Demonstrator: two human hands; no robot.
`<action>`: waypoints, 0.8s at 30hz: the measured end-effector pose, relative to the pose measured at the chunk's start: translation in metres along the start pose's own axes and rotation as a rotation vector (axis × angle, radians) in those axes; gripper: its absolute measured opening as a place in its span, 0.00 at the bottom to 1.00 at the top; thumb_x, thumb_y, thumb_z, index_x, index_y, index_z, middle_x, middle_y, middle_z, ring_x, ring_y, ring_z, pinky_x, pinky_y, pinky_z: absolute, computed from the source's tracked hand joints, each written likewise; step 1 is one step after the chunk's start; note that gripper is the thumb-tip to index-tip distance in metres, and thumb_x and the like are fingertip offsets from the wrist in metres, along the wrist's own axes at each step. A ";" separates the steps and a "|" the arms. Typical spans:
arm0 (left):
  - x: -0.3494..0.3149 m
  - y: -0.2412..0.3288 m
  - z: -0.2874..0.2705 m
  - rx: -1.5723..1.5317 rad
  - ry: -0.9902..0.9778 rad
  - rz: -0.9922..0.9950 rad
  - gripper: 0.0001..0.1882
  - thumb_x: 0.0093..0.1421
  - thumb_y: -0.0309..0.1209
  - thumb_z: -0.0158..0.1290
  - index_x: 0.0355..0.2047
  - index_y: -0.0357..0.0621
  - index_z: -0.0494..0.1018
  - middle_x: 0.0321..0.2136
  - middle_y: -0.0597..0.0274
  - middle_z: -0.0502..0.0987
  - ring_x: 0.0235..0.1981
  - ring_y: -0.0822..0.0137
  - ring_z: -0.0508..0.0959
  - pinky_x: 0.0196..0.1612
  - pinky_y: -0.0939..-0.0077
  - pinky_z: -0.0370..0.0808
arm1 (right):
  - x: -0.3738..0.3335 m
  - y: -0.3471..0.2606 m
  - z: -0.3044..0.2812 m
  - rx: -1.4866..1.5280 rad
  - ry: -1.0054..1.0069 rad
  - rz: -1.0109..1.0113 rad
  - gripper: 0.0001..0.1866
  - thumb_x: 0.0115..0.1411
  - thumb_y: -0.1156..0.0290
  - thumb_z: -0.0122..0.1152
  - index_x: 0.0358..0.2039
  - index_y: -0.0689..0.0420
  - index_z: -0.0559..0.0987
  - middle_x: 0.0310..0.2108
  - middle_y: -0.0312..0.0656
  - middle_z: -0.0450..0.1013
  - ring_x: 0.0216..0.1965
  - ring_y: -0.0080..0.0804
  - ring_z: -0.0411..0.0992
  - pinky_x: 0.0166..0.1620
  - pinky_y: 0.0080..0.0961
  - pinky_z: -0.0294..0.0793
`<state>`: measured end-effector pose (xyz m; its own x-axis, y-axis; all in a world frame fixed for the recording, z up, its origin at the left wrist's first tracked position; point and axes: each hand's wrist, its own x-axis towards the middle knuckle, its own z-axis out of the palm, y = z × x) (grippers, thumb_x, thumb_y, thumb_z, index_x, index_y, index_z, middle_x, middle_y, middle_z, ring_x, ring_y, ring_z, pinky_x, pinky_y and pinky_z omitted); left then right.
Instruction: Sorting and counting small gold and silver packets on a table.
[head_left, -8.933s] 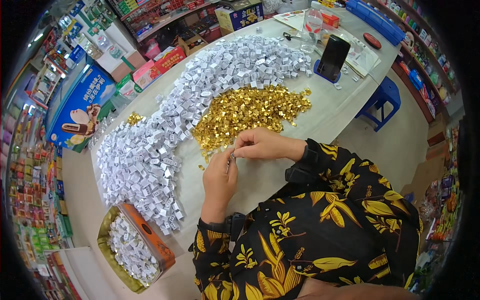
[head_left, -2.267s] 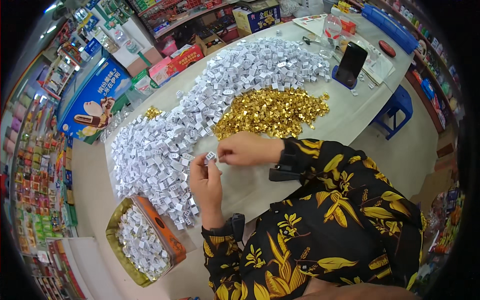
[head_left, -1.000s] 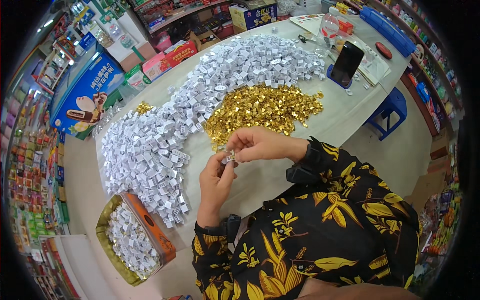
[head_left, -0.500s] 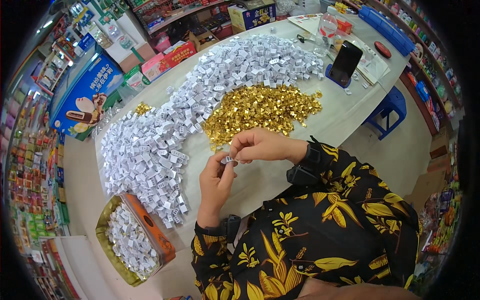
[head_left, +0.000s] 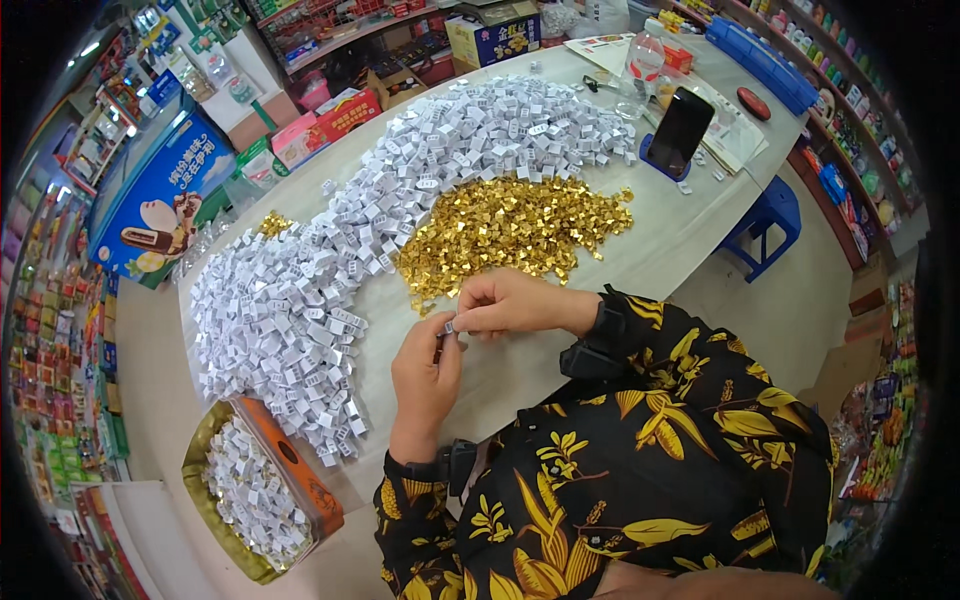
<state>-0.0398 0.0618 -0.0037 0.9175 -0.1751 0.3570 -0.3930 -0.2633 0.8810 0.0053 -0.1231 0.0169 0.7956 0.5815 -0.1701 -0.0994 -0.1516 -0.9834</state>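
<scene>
My left hand (head_left: 425, 375) pinches a small white printed paper piece (head_left: 449, 327) between thumb and forefinger. Against that same piece, the thumb and fingers of my right hand (head_left: 515, 303) are pressed together; anything tiny between these fingertips is hidden. Both hands meet over the table, just on the near side of a heap of small shiny gold foil pieces (head_left: 520, 228). A big pile of folded white paper pieces with dark print (head_left: 275, 310) curves along the left and far side.
An orange-sided open box (head_left: 290, 455) full of white pieces is at the table's near left edge. A phone (head_left: 678, 130) leans in a blue stand at the far right, near a clear bottle (head_left: 645, 55) and papers. A blue stool (head_left: 765, 225) stands right of the table (head_left: 660, 240).
My right fingers have closed in on the white piece, which now shows less between my hands. The whole view has shifted slightly.
</scene>
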 end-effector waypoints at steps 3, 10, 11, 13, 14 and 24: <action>0.001 0.001 0.001 -0.045 0.012 0.019 0.10 0.58 0.22 0.50 0.41 0.37 0.71 0.30 0.59 0.75 0.24 0.72 0.77 0.28 0.82 0.73 | 0.000 0.000 0.000 0.074 -0.035 0.020 0.13 0.58 0.60 0.60 0.31 0.58 0.76 0.25 0.32 0.73 0.25 0.15 0.70 0.28 0.15 0.70; 0.006 0.010 -0.007 -0.406 0.196 -0.310 0.11 0.59 0.22 0.50 0.43 0.39 0.70 0.29 0.63 0.74 0.24 0.77 0.75 0.25 0.86 0.69 | 0.002 -0.012 -0.022 0.000 0.076 -0.021 0.10 0.58 0.63 0.58 0.33 0.57 0.76 0.27 0.32 0.74 0.27 0.19 0.71 0.30 0.18 0.71; 0.005 0.009 -0.010 -0.375 0.216 -0.290 0.11 0.59 0.23 0.50 0.43 0.39 0.70 0.28 0.65 0.73 0.23 0.78 0.74 0.24 0.87 0.68 | 0.002 -0.008 -0.028 -0.228 0.111 -0.105 0.10 0.57 0.63 0.58 0.34 0.57 0.77 0.27 0.34 0.74 0.28 0.22 0.72 0.31 0.20 0.71; 0.006 0.005 -0.014 -0.312 0.251 -0.248 0.10 0.60 0.25 0.51 0.42 0.39 0.69 0.25 0.67 0.72 0.21 0.80 0.72 0.23 0.90 0.65 | 0.002 -0.008 -0.033 -0.685 0.182 -0.274 0.11 0.55 0.64 0.58 0.35 0.56 0.77 0.29 0.37 0.75 0.28 0.27 0.74 0.32 0.24 0.72; 0.006 0.004 -0.014 -0.311 0.249 -0.246 0.10 0.60 0.25 0.51 0.42 0.39 0.69 0.25 0.67 0.72 0.21 0.80 0.72 0.23 0.90 0.65 | 0.002 -0.007 -0.031 -0.685 0.184 -0.275 0.11 0.55 0.64 0.58 0.35 0.56 0.77 0.29 0.37 0.75 0.28 0.27 0.74 0.32 0.24 0.72; 0.006 0.006 0.000 -0.338 0.278 -0.160 0.11 0.57 0.23 0.53 0.41 0.38 0.69 0.24 0.70 0.70 0.21 0.82 0.68 0.24 0.88 0.66 | 0.009 0.003 -0.014 -1.054 0.275 -0.353 0.08 0.52 0.64 0.57 0.30 0.53 0.77 0.27 0.40 0.73 0.29 0.42 0.73 0.32 0.34 0.73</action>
<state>-0.0362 0.0593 0.0037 0.9644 0.1159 0.2378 -0.2463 0.0654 0.9670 0.0199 -0.1294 0.0131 0.7961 0.5502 0.2522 0.6029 -0.6844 -0.4101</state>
